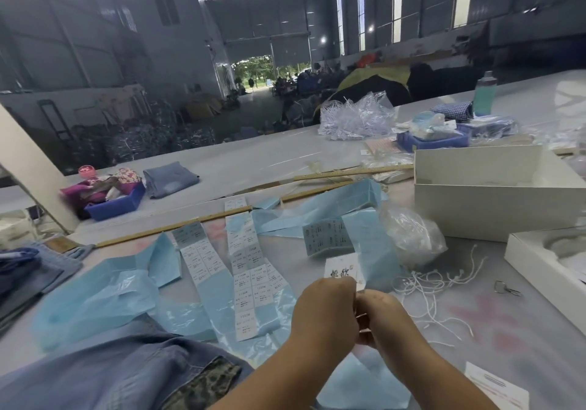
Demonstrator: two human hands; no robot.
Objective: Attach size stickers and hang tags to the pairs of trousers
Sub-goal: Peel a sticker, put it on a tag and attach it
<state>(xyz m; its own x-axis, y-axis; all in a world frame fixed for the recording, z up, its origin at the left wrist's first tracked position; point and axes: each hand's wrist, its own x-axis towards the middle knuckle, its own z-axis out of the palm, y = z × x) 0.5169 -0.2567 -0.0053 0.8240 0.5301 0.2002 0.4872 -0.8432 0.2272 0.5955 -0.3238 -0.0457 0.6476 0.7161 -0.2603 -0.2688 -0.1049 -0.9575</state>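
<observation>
Trousers (104, 374) at 7 o'clock: washed blue denim, leopard-print patch inside the waist. Sticker strips (250, 286) at centre: white labels, dark print, pale blue backing. Hang tag (341, 268): white, black characters. Strings (434, 295) at 3 o'clock: white. Bin (115, 205) at 10 o'clock: deep blue. Boxes (494, 184) at 2 o'clock: off-white. Bottle (484, 99): teal.

Hang tag (341, 268) half hidden behind both hands — its print too blurred to read.
</observation>
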